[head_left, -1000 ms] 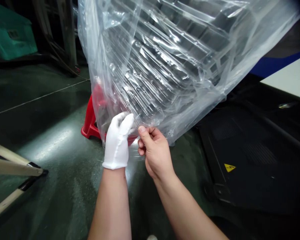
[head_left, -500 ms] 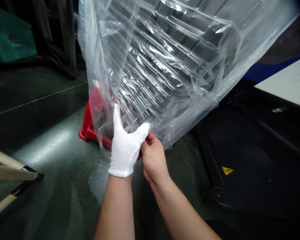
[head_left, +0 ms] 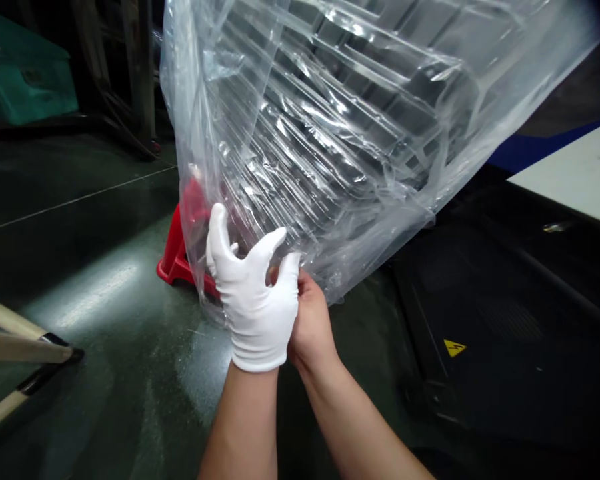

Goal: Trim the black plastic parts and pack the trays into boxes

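Observation:
My left hand [head_left: 253, 303] wears a white cotton glove. Its fingers are spread, in front of the lower part of a large clear plastic bag [head_left: 380, 253]; whether they touch the film I cannot tell. Bare and close against the gloved hand's thumb side is my right hand [head_left: 313, 317]. Its fingers are curled and mostly hidden behind the glove, so what they hold, if anything, does not show. Inside the bag several ribbed, glossy transparent pieces [head_left: 300, 153], like stacked plastic trays, lie at a slant.
A red plastic stool [head_left: 170, 253] stands partly behind the bag. At left are light-coloured legs with black bands [head_left: 45, 380] and a teal bin [head_left: 35, 77]. On the right is a dark machine base [head_left: 480, 293] bearing a yellow warning label [head_left: 455, 347]. The floor [head_left: 110, 333] is dark green.
The gloved left hand has turned and its fingers have spread apart. It now covers more of my right hand. The bag has barely moved.

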The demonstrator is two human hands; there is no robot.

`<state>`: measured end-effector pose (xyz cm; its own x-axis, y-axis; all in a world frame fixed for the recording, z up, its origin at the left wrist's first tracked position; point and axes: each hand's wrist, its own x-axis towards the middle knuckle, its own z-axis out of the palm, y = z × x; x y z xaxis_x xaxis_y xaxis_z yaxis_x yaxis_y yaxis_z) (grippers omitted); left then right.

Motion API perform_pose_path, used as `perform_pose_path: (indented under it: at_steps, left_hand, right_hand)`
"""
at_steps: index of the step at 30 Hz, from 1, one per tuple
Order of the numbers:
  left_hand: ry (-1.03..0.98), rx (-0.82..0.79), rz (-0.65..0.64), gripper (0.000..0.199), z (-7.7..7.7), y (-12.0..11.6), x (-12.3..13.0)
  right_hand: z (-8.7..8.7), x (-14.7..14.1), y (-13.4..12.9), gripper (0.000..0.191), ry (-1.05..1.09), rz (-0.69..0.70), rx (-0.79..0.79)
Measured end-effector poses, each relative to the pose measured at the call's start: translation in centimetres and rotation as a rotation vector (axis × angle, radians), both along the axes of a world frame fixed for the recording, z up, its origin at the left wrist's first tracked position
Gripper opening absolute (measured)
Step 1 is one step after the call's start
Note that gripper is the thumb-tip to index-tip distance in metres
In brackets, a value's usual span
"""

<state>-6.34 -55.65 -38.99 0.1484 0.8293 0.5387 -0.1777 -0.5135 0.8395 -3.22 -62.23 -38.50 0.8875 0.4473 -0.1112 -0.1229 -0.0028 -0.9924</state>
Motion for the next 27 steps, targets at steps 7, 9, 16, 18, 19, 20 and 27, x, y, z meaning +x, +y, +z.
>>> perform_pose_path:
  at_steps: [7,9,16,18,19,20,27]
  left_hand:
    - [-0.020,0.002,-0.053,0.020,0.1,0.2,-0.1]
    - [-0.026,0.003,-0.060,0.020,0.2,0.2,-0.1]
    - [-0.044,0.007,-0.059,0.019,0.2,0.2,-0.2]
    - [-0.058,0.022,-0.059,0.019,0.0,0.2,-0.1]
    - [-0.065,0.031,-0.057,0.019,-0.1,0.2,-0.1]
    - [-0.071,0.040,-0.056,0.018,-0.2,0.2,-0.2]
    - [-0.098,0.004,-0.115,0.020,0.0,0.2,-0.6]
  right_hand:
    - [-0.6,0.1,-0.1,0.016,-0.035,0.014,-0.016]
    - [-0.4,0.1,-0.4,0.017,-0.037,0.015,-0.011]
    - [2.3,0.6,-1.9,0.027,-0.197,-0.027,0.069]
    - [3.0,0.9,-1.6,0.033,-0.221,-0.015,0.029]
    - [3.3,1.1,-1.4,0.037,-0.223,-0.012,0.011]
    - [3.5,1.2,-1.1,0.039,-0.223,-0.012,-0.003]
    - [3.8,1.3,-0.2,0.044,-0.137,0.002,0.042]
